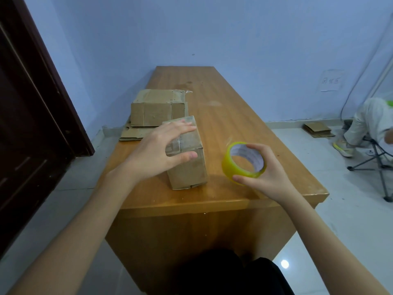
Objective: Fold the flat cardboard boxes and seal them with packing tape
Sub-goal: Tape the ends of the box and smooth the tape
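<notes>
Gripping a yellow-tinted roll of clear packing tape (244,161) at the right of the frame, our right hand (266,175) is pinching its rim between thumb and curled fingers. Our left hand (159,152) is hovering with fingers spread over a small folded brown cardboard box (188,165), which is standing at centre frame on the near end of a long orange-brown wooden table (244,116). We cannot tell whether the fingertips are touching it. We are judging the box light, stiff and hollow, best held across its top and side walls; its worn corrugated faces are looking dull and scuffed. Behind it, upper left of centre, another folded box (158,107) is sitting on a stack of flat cardboard sheets (134,133).
</notes>
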